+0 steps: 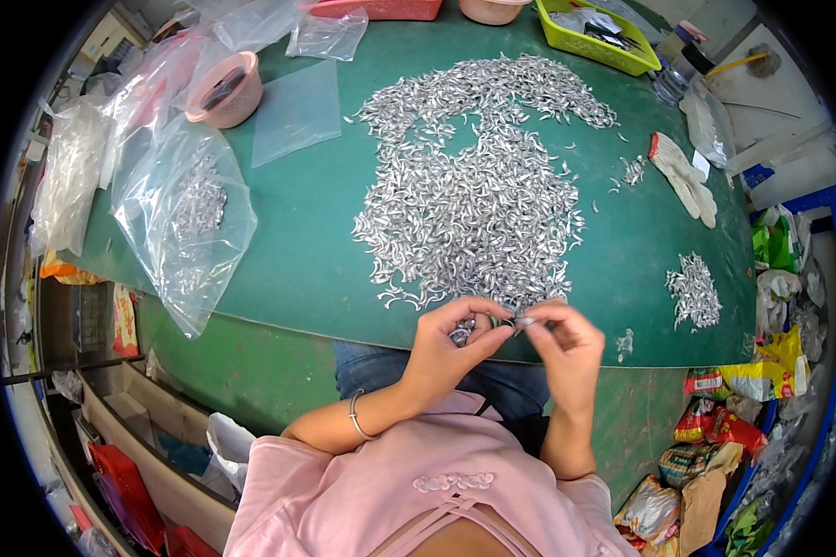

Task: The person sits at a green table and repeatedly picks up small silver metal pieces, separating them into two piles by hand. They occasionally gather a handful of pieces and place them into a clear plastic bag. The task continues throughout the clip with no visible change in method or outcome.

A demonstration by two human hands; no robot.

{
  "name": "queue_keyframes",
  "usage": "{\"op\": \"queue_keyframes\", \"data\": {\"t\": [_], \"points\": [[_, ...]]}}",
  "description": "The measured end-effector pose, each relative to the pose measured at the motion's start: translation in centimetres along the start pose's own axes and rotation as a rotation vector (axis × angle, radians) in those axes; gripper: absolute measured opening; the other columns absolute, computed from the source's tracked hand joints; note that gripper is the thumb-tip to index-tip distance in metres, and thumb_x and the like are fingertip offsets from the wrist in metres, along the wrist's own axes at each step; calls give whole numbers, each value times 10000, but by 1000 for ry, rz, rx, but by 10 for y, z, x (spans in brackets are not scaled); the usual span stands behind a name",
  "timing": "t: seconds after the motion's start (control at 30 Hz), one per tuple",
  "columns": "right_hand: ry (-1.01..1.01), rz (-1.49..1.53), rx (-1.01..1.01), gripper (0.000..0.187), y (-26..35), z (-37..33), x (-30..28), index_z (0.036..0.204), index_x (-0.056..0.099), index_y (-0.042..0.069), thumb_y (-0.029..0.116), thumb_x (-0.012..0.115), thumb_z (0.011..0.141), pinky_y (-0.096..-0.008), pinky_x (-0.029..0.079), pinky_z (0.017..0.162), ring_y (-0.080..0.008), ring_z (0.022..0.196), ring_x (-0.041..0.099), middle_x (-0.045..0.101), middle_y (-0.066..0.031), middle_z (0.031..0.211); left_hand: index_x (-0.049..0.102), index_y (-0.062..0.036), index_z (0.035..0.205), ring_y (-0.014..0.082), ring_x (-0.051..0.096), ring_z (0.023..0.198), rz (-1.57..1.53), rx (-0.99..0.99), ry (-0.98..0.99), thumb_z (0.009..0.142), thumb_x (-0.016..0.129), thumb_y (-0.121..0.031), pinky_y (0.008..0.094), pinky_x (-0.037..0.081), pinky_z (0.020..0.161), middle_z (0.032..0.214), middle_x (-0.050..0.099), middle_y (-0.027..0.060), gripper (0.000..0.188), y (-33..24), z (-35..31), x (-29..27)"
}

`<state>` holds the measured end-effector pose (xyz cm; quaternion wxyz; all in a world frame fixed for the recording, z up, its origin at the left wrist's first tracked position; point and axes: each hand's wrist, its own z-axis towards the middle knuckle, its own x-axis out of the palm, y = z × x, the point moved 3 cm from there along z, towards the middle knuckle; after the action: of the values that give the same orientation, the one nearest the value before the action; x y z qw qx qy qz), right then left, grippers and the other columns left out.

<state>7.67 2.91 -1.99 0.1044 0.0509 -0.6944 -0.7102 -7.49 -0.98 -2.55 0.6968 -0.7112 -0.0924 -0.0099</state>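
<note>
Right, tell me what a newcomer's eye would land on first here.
Most likely the big spread of small, curved silvery pieces across the middle of the green table. Next, at the table's near edge, the left hand and right hand, brought together at a small silvery piece. The bright yellow-green basket at the far right might catch the eye after that.

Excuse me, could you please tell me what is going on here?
A person in a pink top is handling small, curved silvery pieces at a green table. The left hand cups several, and its fingertips meet the right hand's at another piece. A large pile lies just beyond, a smaller heap to the right, and more show in a clear plastic bag at left.
</note>
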Motion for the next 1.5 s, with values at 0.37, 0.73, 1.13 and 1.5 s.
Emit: {"op": "queue_keyframes", "data": {"t": [0.37,0.73,1.13,1.5], "points": [[-540,-1095,-444,124,15,21,-100,881,618,13,54,618,764,-348,397,835,-267,894,534,592,-112,905,629,-22,908,17,355,557,22,-75,13,765,647,-10,173,316,534,593,401,-64,145,13,2,-3],[-113,-1062,-429,133,-13,40,-7,819,630,49,37,669,692,-350,343,752,-233,822,502,568,-54,852,624,-18,899,13,360,551,47,-108,50,778,624,2,175,318,527,614,419,-58,123,13,-1,-4],[2,-958,-466,202,-11,38,15,888,633,66,34,651,690,-360,341,772,-239,890,484,553,-40,911,630,-8,887,15,377,580,8,-136,101,772,628,0,179,322,535,622,444,-61,115,17,1,3],[-62,-828,-437,113,-13,42,12,817,606,47,15,636,713,-351,341,796,-236,841,523,574,-60,806,627,-12,897,18,380,580,4,-142,84,775,620,5,180,329,541,609,435,-59,123,18,0,0]]}}
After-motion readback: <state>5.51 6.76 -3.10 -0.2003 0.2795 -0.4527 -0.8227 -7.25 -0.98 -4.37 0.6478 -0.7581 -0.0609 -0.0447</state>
